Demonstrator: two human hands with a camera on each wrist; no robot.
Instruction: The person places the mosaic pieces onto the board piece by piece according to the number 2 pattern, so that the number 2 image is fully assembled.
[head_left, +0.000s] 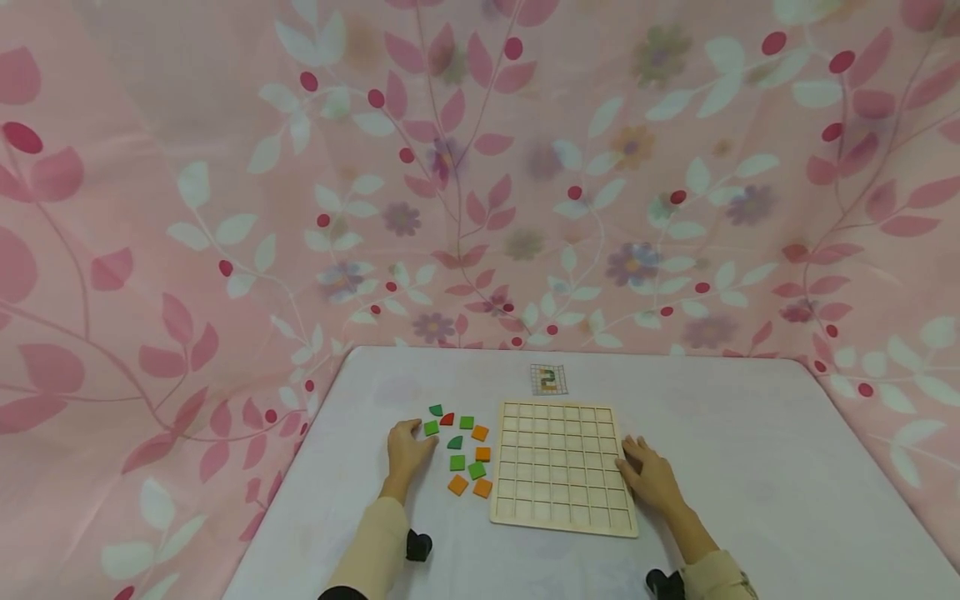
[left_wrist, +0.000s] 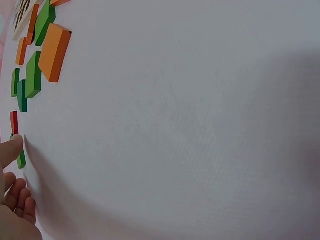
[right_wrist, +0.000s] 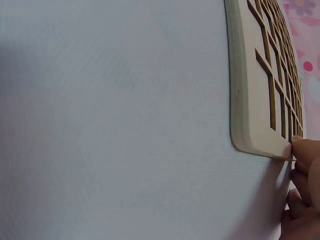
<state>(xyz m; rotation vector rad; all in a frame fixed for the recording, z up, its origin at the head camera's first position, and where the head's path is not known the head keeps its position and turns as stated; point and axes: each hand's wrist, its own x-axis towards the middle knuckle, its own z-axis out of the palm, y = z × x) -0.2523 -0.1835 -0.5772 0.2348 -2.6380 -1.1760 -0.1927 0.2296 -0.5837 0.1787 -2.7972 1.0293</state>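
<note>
My left hand [head_left: 407, 450] is at the left of a loose group of coloured pieces, its thumb and forefinger spread on either side of a green square tile [head_left: 431, 427]. In the left wrist view the thumb [left_wrist: 11, 150] is close by that green tile [left_wrist: 21, 159]; whether it touches cannot be told. On the right, my right hand [head_left: 651, 477] holds the side edge of a wooden grid board [head_left: 564, 529]. Its thumb [right_wrist: 306, 150] lies on the board's rim in the right wrist view, the other fingers bent beside the edge.
Between left hand and board lie green and orange squares, including an orange tile [head_left: 457, 485], with a red quarter-round piece [head_left: 447, 419] and dark green quarter-rounds [head_left: 455, 442]. A pattern card [head_left: 549, 380] sits behind the board on the white table [head_left: 750, 442]. Floral cloth [head_left: 480, 208] hangs behind.
</note>
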